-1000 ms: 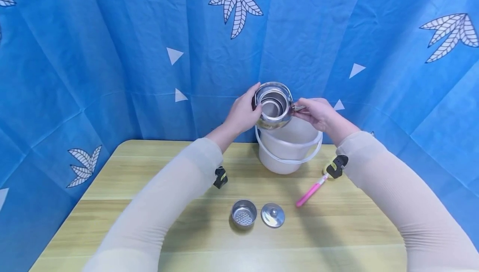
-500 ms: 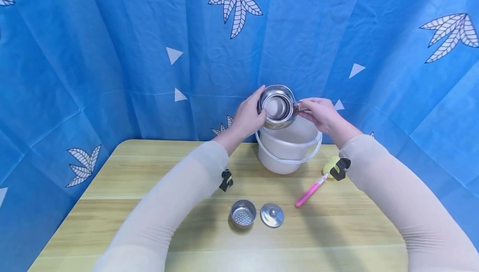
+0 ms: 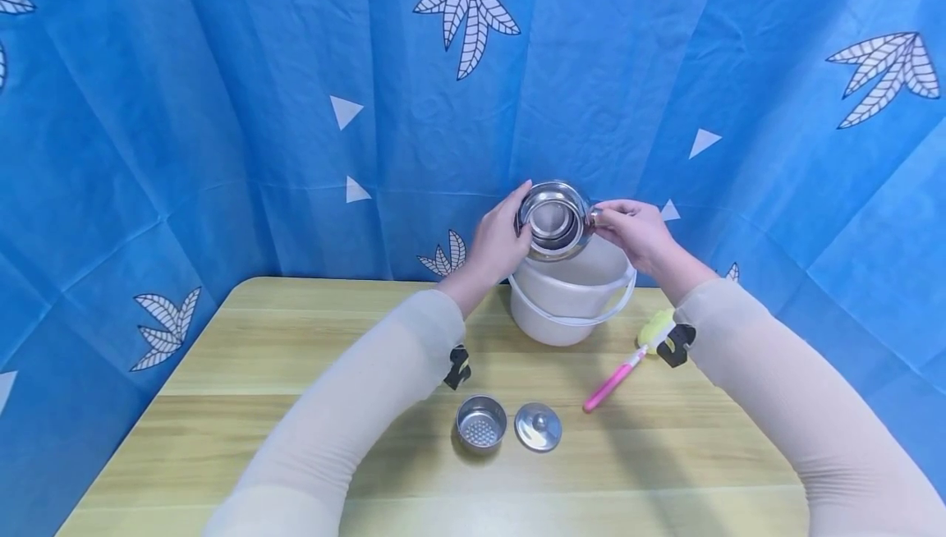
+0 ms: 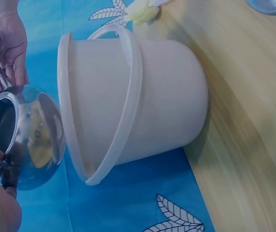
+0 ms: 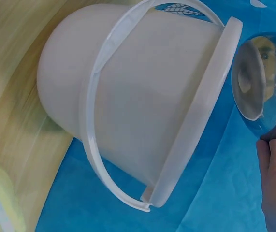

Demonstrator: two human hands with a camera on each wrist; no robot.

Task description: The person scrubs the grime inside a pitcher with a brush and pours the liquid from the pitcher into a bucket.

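Observation:
A shiny stainless steel teapot is held without its lid above the white bucket, its round opening facing me. My left hand grips the teapot's left side, thumb near the rim; in the left wrist view that thumb lies by a dark handle joint. At the other side, my right hand pinches the short metal spout. The teapot's base, in the right wrist view, is beside the bucket's rim. Whether any liquid is inside cannot be seen.
On the wooden table stand a perforated steel strainer cup and, beside it, a round steel lid. A pink-handled brush with a yellow sponge head lies right of the bucket. Blue curtain surrounds the table.
Both hands have carried the teapot a little to the right and down, closer over the bucket. Its tilt has shifted slightly. Bucket, strainer cup, lid and brush stay put.

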